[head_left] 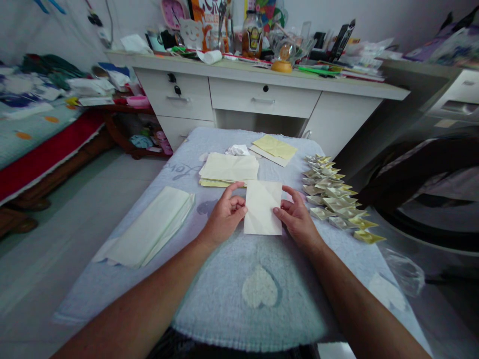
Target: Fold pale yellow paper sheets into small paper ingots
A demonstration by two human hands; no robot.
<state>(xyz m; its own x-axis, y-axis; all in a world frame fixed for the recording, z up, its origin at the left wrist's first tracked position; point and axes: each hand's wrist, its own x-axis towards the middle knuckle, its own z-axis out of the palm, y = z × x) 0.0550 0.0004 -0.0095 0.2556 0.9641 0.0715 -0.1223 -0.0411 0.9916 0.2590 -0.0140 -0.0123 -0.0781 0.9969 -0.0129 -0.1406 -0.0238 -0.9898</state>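
One left hand (226,212) and one right hand (297,214) pinch a flat, creased paper (263,205) by its sides | from far off, I see it over fuzzy blue cloth (217,294) | pointy folded papers (339,203) sit in rows, right side

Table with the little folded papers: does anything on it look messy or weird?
Yes, the crumpled white wad just beyond the paper stack. It looks odd because it's scrunched up, while that stack lies fairly flat.

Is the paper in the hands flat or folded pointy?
Flat: the paper between the left hand and right hand is a plain rectangle, unlike the pointy folded papers. Whether it's doubled over, I can't tell.
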